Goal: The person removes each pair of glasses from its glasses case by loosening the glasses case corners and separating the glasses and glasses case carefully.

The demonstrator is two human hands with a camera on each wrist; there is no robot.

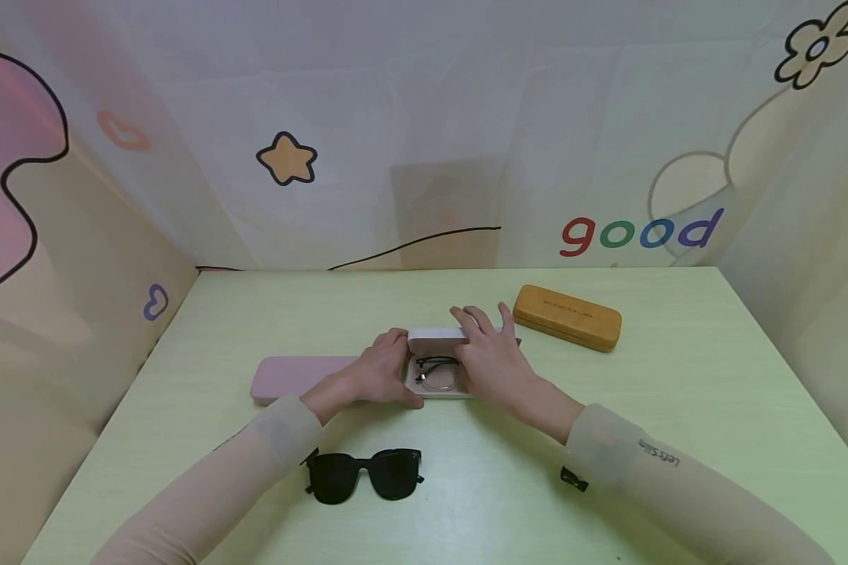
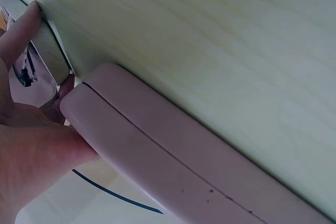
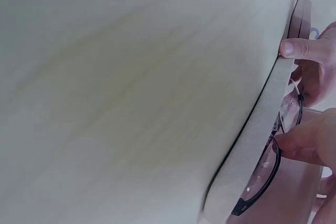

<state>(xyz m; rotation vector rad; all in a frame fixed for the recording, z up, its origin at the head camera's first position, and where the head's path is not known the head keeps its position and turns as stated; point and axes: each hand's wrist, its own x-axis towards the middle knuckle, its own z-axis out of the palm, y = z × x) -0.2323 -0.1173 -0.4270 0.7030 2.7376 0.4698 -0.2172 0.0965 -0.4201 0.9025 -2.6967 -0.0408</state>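
An open glasses case, pale outside and pinkish inside, lies mid-table with its lid raised at the back. Thin-rimmed eyeglasses with dark temples are inside it. My left hand grips the case's left end, thumb along the front wall. Reaching in at the right, my right hand pinches the eyeglasses between thumb and finger, its other fingers raised near the lid. Part of the frame is hidden behind that hand. A closed pink glasses case lies just left, beside my left wrist.
Black sunglasses lie in front, near my left sleeve. A closed tan glasses case sits at the back right. A small black object shows under my right sleeve. Printed cloth walls the table's back and sides.
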